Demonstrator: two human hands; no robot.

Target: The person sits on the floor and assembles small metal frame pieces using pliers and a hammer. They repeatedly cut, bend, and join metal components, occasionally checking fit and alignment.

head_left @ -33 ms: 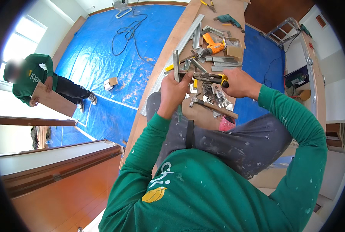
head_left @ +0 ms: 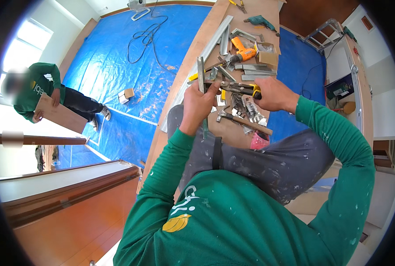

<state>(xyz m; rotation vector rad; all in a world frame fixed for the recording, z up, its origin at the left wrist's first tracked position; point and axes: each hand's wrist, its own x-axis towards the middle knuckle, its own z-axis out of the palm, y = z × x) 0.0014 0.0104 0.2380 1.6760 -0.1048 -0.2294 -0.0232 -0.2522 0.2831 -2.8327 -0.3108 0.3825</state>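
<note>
My left hand (head_left: pixel 196 101) is closed around a narrow galvanized metal channel (head_left: pixel 201 73), which stands nearly upright over my lap. A pair of snips (head_left: pixel 238 88) with yellow-and-black handles is gripped in my right hand (head_left: pixel 275 95). The jaws of the snips point left and meet the channel area beside my left fingertips; their exact contact is too small to tell. Just below the snips, a claw hammer (head_left: pixel 246 123) with a wooden handle lies on the board, next to a pile of small metal brackets (head_left: pixel 249 108).
An orange cordless drill (head_left: pixel 243 51), an open cardboard box (head_left: pixel 267 54), cut metal channels (head_left: pixel 256 70) and a teal drill (head_left: pixel 261 22) lie along the wooden board (head_left: pixel 246 9). Blue sheeting (head_left: pixel 113 53) covers the floor. At the left, another person (head_left: pixel 40 88) holds a wooden panel (head_left: pixel 64 116).
</note>
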